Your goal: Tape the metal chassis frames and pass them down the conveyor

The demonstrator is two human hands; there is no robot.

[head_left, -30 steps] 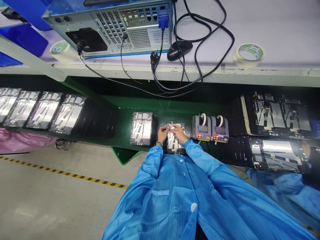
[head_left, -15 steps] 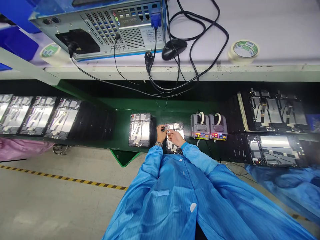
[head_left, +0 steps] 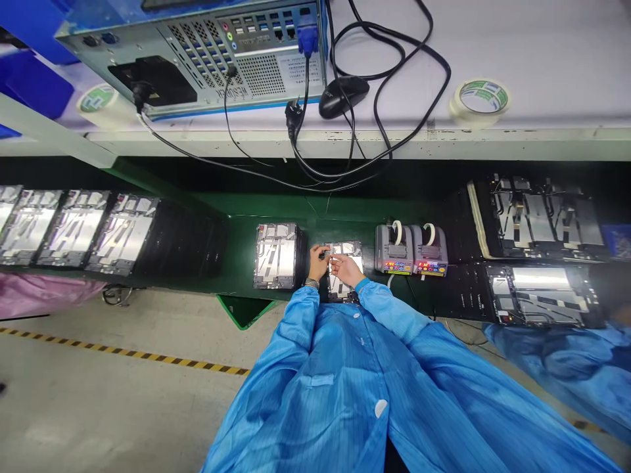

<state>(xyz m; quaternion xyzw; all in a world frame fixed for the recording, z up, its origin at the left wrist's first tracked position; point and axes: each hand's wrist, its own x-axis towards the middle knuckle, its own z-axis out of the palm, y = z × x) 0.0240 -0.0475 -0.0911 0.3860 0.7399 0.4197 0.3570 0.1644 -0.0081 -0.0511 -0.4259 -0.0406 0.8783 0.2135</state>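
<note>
A silvery flat panel [head_left: 340, 290] with dark edges and strips, like an opened device's inside, lies on the green bench in front of me. Over its left edge my left hand [head_left: 318, 264] has thumb and fingers pinched together. My right hand [head_left: 348, 270] rests above the panel's middle, its fingertips also pinched and meeting those of the left. Whatever sits between the fingertips is too small to make out. Left of my hands stands a stack of similar panels [head_left: 275, 257].
Two grey tape dispensers [head_left: 394, 253] with lit displays stand right of the panel. More panels [head_left: 123, 233] line the left side, and others [head_left: 549, 299] the right. On the shelf above are a computer case [head_left: 211, 72], cables, a mouse [head_left: 344, 96] and a tape roll [head_left: 480, 102].
Both hands stay over the same panel, with only a slight shift of the fingers. At the right edge, a co-worker's blue sleeve has moved a little.
</note>
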